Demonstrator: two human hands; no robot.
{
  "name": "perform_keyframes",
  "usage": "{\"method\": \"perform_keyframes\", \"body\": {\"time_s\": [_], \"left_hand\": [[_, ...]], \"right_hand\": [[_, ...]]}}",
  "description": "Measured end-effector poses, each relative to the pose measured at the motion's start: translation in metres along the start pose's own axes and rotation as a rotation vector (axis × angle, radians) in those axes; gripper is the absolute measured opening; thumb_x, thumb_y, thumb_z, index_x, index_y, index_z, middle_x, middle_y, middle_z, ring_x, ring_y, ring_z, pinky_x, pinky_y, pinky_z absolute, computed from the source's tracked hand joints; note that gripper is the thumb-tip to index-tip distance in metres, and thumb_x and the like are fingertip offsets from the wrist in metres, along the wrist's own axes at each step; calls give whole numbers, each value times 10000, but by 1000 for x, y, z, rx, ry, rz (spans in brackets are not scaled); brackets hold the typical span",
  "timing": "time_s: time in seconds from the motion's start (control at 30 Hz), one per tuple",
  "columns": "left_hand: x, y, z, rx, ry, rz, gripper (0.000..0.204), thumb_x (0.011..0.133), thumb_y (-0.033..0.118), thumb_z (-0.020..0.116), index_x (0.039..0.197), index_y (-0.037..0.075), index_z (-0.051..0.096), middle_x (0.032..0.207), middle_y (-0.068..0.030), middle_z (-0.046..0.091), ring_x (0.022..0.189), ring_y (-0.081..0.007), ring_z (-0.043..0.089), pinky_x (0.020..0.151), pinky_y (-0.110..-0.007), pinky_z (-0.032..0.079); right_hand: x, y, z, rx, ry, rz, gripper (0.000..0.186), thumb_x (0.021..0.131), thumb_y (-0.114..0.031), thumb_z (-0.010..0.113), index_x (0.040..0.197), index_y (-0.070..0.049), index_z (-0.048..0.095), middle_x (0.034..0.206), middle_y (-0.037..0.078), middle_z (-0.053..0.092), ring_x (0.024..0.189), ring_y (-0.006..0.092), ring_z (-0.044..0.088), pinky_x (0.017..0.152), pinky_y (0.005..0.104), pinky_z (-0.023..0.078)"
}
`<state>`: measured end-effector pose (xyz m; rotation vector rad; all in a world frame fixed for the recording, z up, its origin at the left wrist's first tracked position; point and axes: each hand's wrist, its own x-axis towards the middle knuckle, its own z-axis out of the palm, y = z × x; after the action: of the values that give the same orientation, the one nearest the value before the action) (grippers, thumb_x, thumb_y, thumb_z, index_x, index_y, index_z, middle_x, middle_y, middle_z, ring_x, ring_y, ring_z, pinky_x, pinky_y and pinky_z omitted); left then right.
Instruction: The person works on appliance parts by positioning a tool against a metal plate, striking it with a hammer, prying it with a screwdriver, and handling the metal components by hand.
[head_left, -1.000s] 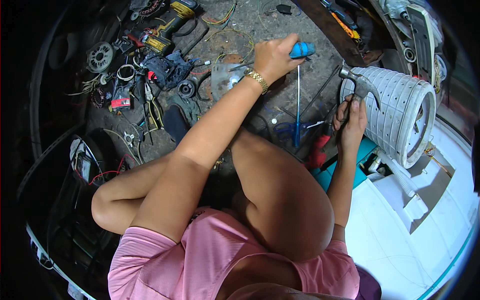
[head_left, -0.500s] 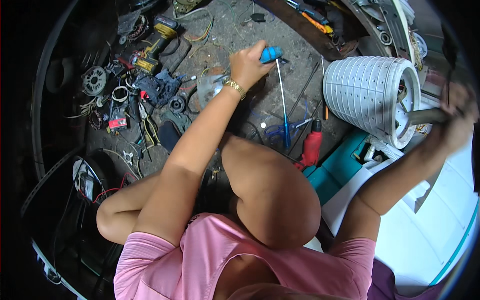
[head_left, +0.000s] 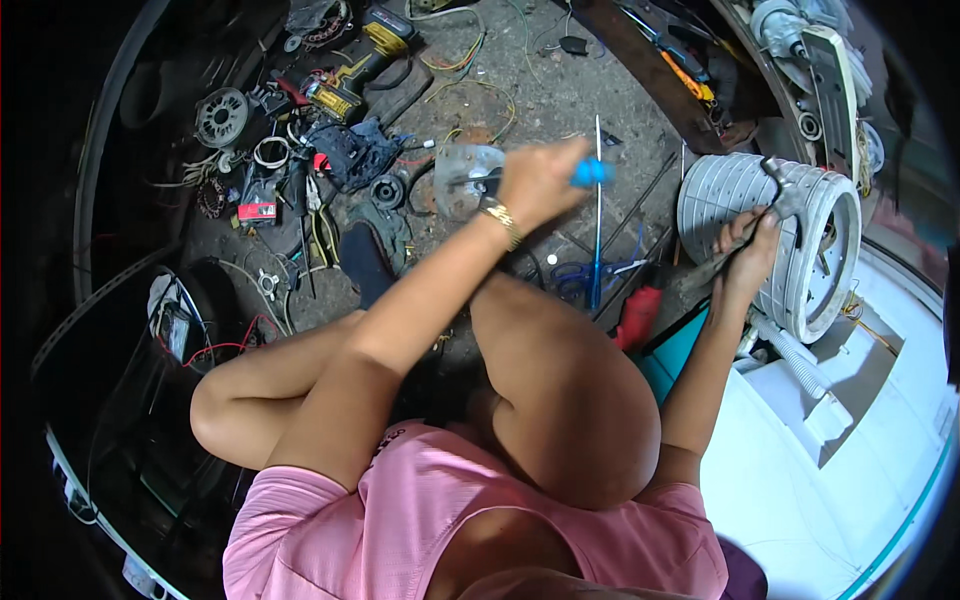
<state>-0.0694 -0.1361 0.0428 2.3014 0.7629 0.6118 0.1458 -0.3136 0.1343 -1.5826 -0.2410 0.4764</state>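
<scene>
My left hand (head_left: 545, 185) is closed round the blue handle (head_left: 592, 173) of a tool that looks like a screwdriver or chisel. Its dark shank points left over a grey metal plate (head_left: 460, 160) on the floor; my fist hides the rest. In my closed right hand (head_left: 750, 255) is a claw hammer (head_left: 789, 198), its metal head up in front of a white perforated drum (head_left: 715, 190) lying on its side. Between my hands, a long screwdriver (head_left: 597, 270) with a blue handle lies beside scissors (head_left: 572, 280) with dark blue handles.
A red drill (head_left: 637, 315) lies by my knee. To the left are a yellow cordless drill (head_left: 345, 90), pliers (head_left: 325, 230), a grey wheel (head_left: 222, 118) and tangled wires. A large white panel (head_left: 830, 520) fills the right side, a ribbed hose (head_left: 795, 355) on it.
My right hand has brought the hammer inward from the far right, to the front of the drum. My left hand has lowered slightly with the blue-handled tool. The whole view has shifted.
</scene>
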Motion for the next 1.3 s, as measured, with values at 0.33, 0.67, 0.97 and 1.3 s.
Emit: {"method": "perform_keyframes", "body": {"time_s": [0.33, 0.67, 0.97, 1.3], "left_hand": [[-31, -38, -59, 155, 41, 20, 315, 712, 200, 771, 977, 162, 603, 826, -93, 691, 749, -330, 687, 639, -460, 525], [-149, -183, -221, 580, -218, -344, 641, 773, 178, 721, 1365, 111, 483, 1122, -203, 674, 1068, -398, 633, 874, -523, 496], [-174, -194, -319, 594, -394, -547, 789, 756, 339, 790, 1420, 94, 443, 1441, -260, 470, 1258, -480, 518, 1050, -508, 457], [-196, -108, -450, 460, -201, -235, 515, 839, 271, 729, 1295, 58, 622, 1248, -210, 647, 1147, -342, 630, 988, -420, 487]], "right_hand": [[-167, 207, -82, -749, -58, -5, 293, 923, -172, 699, 1152, 8, 665, 951, 132, 733, 847, 211, 696, 745, 330, 525], [-267, 201, -119, -1198, 26, 68, 425, 849, -151, 700, 1260, -119, 592, 1094, 150, 648, 1059, 381, 617, 903, 480, 491], [-281, 155, -168, -1274, 61, -59, 512, 766, -171, 778, 1236, -117, 582, 1306, 219, 472, 1185, 456, 495, 925, 571, 475], [-264, -35, -180, -797, 154, -777, 252, 815, -44, 595, 1050, -5, 679, 1021, 191, 643, 966, 349, 587, 874, 430, 472]]}}
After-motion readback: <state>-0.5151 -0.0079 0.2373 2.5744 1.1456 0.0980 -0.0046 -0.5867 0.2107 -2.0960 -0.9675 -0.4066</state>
